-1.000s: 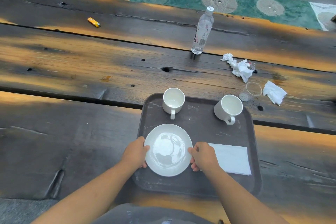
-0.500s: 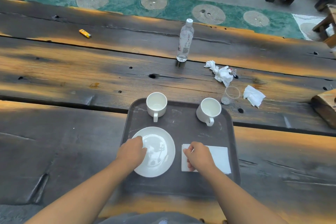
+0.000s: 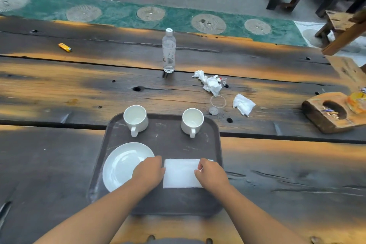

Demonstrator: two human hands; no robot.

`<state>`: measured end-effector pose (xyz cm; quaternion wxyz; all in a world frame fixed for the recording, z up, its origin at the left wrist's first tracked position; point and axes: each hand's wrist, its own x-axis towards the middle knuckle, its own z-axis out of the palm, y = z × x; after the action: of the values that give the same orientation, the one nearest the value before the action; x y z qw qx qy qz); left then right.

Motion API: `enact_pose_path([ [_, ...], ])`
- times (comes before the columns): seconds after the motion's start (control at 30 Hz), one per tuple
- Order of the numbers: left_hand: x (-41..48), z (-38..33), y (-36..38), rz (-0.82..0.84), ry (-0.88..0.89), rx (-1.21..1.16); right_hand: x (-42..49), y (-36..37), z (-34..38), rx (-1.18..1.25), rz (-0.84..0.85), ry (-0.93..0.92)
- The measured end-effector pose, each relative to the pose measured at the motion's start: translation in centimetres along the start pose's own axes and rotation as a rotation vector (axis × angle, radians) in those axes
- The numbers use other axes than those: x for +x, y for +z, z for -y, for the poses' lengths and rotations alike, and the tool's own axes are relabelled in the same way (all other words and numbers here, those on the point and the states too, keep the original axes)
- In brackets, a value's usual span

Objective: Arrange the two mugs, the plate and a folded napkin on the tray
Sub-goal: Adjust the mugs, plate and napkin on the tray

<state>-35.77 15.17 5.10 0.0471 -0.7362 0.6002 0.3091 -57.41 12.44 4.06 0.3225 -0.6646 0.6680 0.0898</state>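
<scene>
On tray [image 3: 164, 144]: left hand [image 3: 148, 171], right hand [image 3: 213, 172] hide napkin [image 3: 181, 173] edges; grip unclear.

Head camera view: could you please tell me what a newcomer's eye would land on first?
The dark brown plastic tray near the table's front edge, holding two white ceramic mugs at the back and a round white plate front-left. Both hands, left and right, rest on a folded white napkin beside the plate.

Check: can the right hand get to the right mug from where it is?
Probably yes. The right hand rests on the folded napkin, and only bare tray lies between it and the right mug.
</scene>
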Motion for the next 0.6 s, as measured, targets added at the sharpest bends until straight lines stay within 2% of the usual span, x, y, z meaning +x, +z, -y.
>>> enact_pose_path([
  [0.37, -0.5, -3.0, 3.7, -0.003, 0.09, -0.046, -0.8, 0.6, -4.0, -0.061, 0.039, -0.221],
  [0.6, -1.2, -2.5, 5.5, 0.015, 0.159, -0.009, -1.2, 1.9, -4.5, -0.088, 0.058, -0.286],
])
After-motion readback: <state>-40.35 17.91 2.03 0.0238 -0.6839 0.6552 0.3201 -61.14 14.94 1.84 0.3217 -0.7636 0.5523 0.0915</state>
